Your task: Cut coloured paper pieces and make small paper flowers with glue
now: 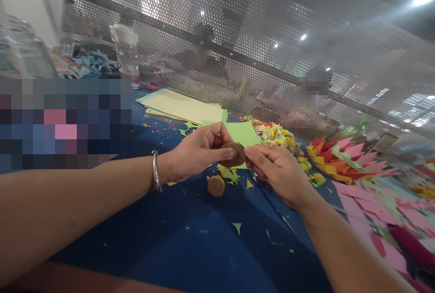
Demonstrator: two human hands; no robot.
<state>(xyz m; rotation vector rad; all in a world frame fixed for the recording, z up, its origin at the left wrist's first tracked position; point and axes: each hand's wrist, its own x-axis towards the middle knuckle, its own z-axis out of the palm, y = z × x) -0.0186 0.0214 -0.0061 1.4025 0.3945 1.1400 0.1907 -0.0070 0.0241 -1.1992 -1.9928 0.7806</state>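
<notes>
My left hand (pixel 200 150), with a silver bangle at the wrist, grips a brown round disc (pixel 234 153) between thumb and curled fingers. Its material is not clear. My right hand (pixel 277 170) pinches at the disc's right edge, with thumb and fingertips pressed together. Behind the disc lies a light green sheet of paper (pixel 243 132), partly covered by the hands. A smaller brown round piece (pixel 216 186) rests on the blue table (pixel 190 243) just below my left hand. Under my right hand a thin blue stick (pixel 277 209) slants across the table.
Stacked pale paper (pixel 183 106) lies behind my left hand. Small folded papers (pixel 272 132), pointed paper pieces (pixel 346 157) and pink sheets (pixel 367 211) spread to the right. A clear bottle (pixel 127 52) stands back left. Behind a perforated screen (pixel 163 21) are people.
</notes>
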